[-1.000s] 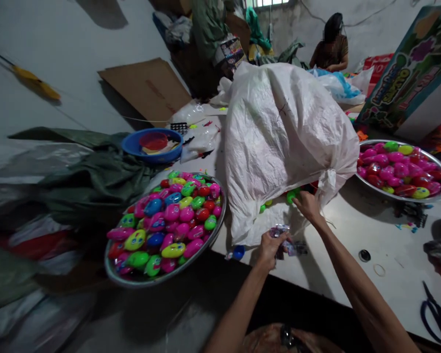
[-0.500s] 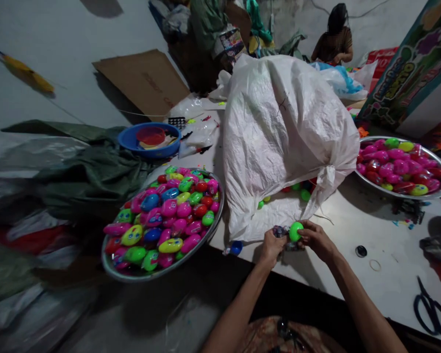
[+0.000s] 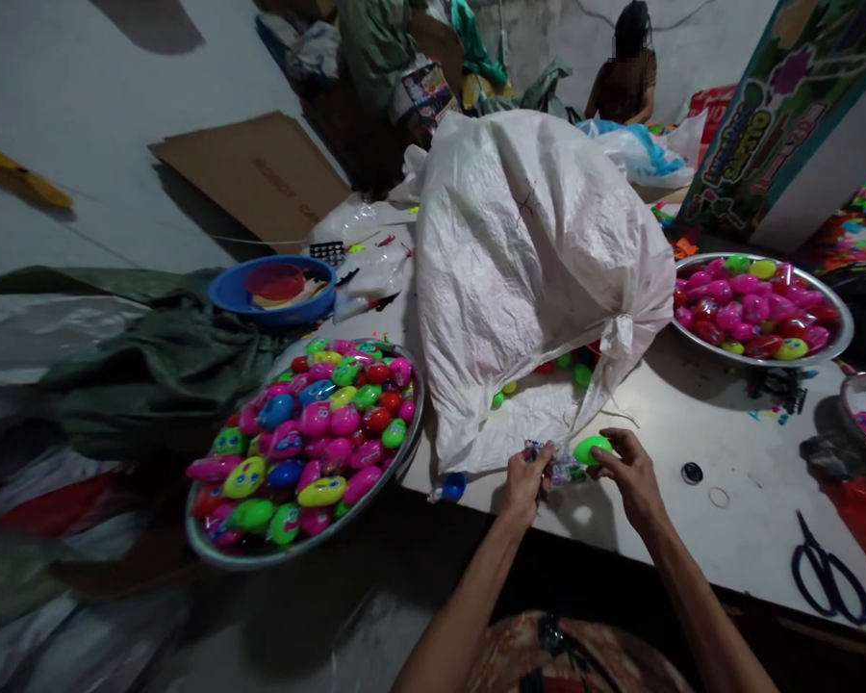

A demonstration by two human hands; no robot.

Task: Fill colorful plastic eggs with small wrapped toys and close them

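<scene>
My left hand (image 3: 525,483) is closed on a clear printed plastic wrapper (image 3: 567,468) at the front edge of the table. Between the fingertips of my right hand (image 3: 626,474) is a green plastic egg (image 3: 593,449), lying sideways against the wrapper's right end. Whether the egg's tip is inside the wrapper I cannot tell. Just beyond both hands, a large white woven sack (image 3: 534,260) lies on the table, with some coloured eggs showing at its opening. A blue egg half (image 3: 453,486) lies left of my left hand.
A metal basin of wrapped coloured eggs (image 3: 310,443) stands at the left, another basin (image 3: 837,332) at the right. Scissors (image 3: 827,576), a black ring (image 3: 691,473) and a rubber band (image 3: 719,498) lie on the right of the table (image 3: 664,539). A person (image 3: 624,77) sits at the back.
The green egg has turned from nearly upright to sideways in my right hand. The wrapper is now spread between my hands. The whole view has shifted a little.
</scene>
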